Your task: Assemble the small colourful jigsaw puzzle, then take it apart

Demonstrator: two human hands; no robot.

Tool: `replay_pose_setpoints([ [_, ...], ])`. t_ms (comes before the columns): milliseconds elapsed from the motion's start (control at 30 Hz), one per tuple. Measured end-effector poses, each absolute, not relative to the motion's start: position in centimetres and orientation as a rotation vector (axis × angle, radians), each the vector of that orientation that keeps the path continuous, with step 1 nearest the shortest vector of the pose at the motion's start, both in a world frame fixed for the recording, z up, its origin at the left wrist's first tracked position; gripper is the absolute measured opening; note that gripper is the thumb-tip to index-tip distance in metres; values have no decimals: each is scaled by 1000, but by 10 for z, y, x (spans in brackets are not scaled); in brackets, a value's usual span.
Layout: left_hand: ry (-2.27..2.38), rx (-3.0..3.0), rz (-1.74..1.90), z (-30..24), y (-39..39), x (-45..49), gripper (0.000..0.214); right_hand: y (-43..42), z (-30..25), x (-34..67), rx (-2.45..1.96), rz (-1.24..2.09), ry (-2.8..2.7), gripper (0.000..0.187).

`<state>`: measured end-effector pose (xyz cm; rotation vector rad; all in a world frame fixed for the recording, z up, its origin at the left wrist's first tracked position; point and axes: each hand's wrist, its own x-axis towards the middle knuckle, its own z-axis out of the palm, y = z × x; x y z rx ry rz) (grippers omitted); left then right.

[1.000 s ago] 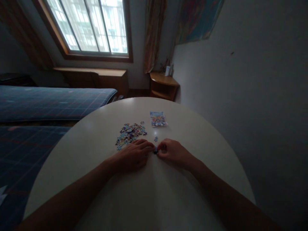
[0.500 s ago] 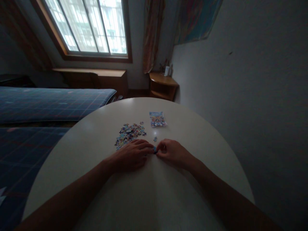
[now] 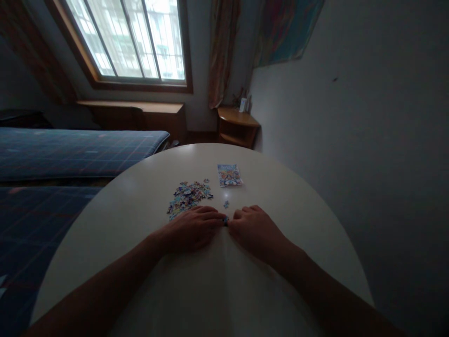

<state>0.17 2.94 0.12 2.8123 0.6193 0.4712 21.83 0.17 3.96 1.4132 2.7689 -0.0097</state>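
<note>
Both my hands rest on a round white table (image 3: 217, 290). My left hand (image 3: 191, 229) lies knuckles up, its fingertips pinched on small blue puzzle pieces (image 3: 226, 220) between the hands. My right hand (image 3: 254, 230) meets it from the right, fingers curled down onto the same pieces. A heap of loose coloured puzzle pieces (image 3: 187, 196) lies just beyond my left hand. One single piece (image 3: 226, 204) sits apart, a little past the fingertips. A small printed picture card (image 3: 229, 175) lies farther back on the table.
A bed with a dark blue checked cover (image 3: 70, 150) runs along the left of the table. A grey wall stands close on the right. Behind are a barred window (image 3: 129, 40), a curtain (image 3: 222, 51) and a wooden corner shelf (image 3: 238, 125).
My right hand has turned flatter and pressed down over the pieces, hiding most of them. My left hand has stayed in place. The camera shifted slightly.
</note>
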Motion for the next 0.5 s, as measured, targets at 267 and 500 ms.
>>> replay_pose_setpoints([
  [267,611,2782,506,-6,31,-1,48,12,38,240,1455,-258,2880,28],
  [500,735,2743,577,0,36,-11,33,26,30,246,1406,-429,3015,38],
])
